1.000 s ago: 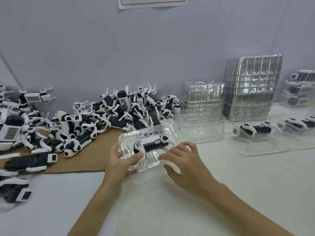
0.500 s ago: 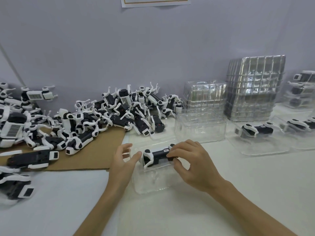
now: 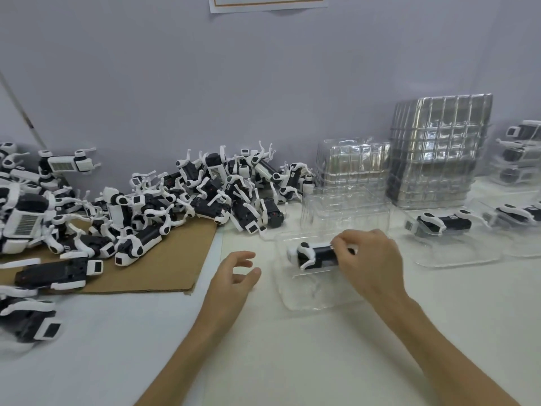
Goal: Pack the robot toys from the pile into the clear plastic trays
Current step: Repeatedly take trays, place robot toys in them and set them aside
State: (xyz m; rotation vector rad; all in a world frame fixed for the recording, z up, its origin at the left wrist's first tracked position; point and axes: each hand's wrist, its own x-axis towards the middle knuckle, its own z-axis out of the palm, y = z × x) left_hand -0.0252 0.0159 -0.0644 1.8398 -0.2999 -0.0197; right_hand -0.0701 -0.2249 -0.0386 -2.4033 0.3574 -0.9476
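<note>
The right hand (image 3: 369, 259) pinched a black-and-white plastic robot toy (image 3: 316, 254) lying in a clear plastic tray (image 3: 304, 294) on the white tabletop (image 3: 292, 347). The left hand (image 3: 234, 276) hovered just left of the tray, fingers loosely spread, holding nothing. The heaped pile of robot toys (image 3: 205, 197) lay far left, partly on brown cardboard (image 3: 164, 268).

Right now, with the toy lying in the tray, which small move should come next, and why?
Probably the right hand should press the robot toy down until it sits firmly in the clear tray. The hand pinches the toy's rear end, the toy already lies inside the tray, and the left hand hangs open beside the tray, holding nothing.
</note>
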